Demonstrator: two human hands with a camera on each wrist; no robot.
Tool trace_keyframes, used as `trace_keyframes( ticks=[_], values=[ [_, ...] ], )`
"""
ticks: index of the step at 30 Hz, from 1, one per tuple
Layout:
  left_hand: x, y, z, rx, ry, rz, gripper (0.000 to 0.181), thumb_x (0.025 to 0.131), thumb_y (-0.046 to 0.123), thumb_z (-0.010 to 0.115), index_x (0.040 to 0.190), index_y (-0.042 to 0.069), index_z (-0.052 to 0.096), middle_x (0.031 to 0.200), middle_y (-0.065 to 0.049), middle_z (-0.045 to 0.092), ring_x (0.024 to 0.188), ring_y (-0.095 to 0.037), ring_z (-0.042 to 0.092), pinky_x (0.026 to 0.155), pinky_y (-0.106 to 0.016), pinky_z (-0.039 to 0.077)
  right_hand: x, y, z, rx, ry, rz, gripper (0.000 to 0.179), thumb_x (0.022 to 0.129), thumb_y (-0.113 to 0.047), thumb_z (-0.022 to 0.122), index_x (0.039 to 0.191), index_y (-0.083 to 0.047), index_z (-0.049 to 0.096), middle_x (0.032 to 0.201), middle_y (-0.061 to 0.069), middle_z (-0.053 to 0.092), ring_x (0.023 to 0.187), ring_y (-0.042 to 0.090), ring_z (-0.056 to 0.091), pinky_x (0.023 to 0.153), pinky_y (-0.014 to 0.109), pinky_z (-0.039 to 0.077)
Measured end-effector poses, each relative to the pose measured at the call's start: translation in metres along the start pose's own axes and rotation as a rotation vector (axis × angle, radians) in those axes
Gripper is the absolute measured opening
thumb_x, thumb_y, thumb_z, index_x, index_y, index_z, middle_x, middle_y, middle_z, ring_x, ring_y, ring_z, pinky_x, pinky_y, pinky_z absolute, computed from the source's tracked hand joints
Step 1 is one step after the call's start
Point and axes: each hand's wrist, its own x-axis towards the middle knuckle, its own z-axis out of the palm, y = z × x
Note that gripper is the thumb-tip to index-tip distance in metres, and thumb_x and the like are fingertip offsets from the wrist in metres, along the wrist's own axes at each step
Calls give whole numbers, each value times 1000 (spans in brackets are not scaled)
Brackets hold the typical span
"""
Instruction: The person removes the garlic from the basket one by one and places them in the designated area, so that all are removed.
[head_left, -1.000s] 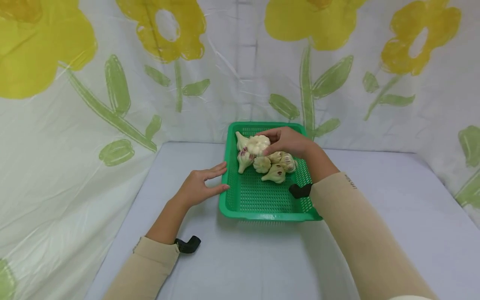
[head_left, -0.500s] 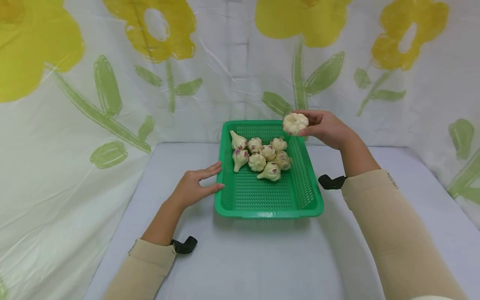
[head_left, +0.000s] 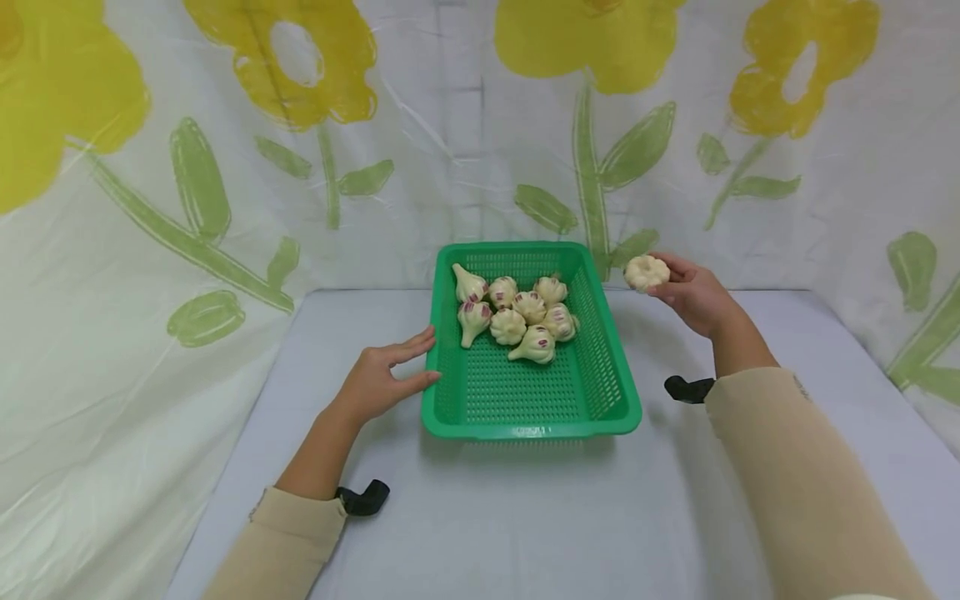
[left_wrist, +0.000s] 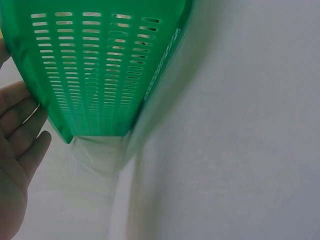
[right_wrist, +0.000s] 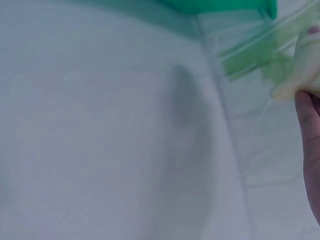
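Note:
A garlic bulb [head_left: 647,273], pale with its ribbed base facing the head camera, is pinched between the thumb and fingers of my right hand [head_left: 693,296]. That hand is above the table, just beyond the right rim of a green plastic basket [head_left: 525,430]. Several more bulbs, such as one long-stemmed garlic [head_left: 536,344], lie grouped in the basket's back half. My left hand [head_left: 378,383] rests its extended fingers against the basket's left rim. In the left wrist view, straight fingers [left_wrist: 27,125] touch the slotted side wall. Part of the held bulb [right_wrist: 302,67] shows in the right wrist view.
The basket stands on a white-covered table [head_left: 487,533]. A white curtain [head_left: 420,192] with yellow flowers and green leaves hangs behind and around the table. Black wrist mounts [head_left: 363,498] sit at both sleeve cuffs.
My right hand has lifted the garlic bulb out of the basket, carried it right past the rim, then lowered slightly. The left hand stays at the left rim. The head view has shifted slightly.

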Motion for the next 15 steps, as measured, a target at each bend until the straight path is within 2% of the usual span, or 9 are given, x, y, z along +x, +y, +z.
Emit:
trace_keyframes(
  ticks=[5, 8, 12, 15],
  values=[
    [-2, -2, 2, -20, 3, -8, 55, 86, 34, 76, 136, 16, 60, 144, 5, 53, 129, -20, 55, 105, -44, 47, 0, 27, -15, 26, 60, 51, 81, 91, 12, 58, 158, -6, 15, 150, 8, 38, 113, 1, 54, 90, 10, 48],
    [-3, -3, 3, -19, 9, -8, 55, 86, 34, 77, 136, 16, 60, 144, 6, 53, 129, -20, 55, 104, -45, 48, 0, 40, -21, 15, 105, 81, 84, 90, 14, 58, 158, -8, 14, 162, 9, 23, 124, 5, 47, 88, 8, 47],
    [-4, -4, 5, -26, 22, 14, 55, 86, 30, 78, 135, 14, 61, 143, 4, 54, 128, -20, 56, 104, -44, 48, 2, 53, -23, -42, 168, 132, 84, 91, 12, 58, 159, -14, 17, 166, 7, 15, 142, 14, 31, 91, 8, 46],
    [-4, -5, 5, -33, 32, 38, 54, 85, 27, 78, 135, 13, 61, 143, 2, 55, 127, -20, 57, 103, -44, 49, 2, 59, -21, -76, 203, 148, 84, 91, 11, 59, 159, -16, 18, 166, 6, 15, 147, 19, 24, 93, 9, 45]
  ],
)
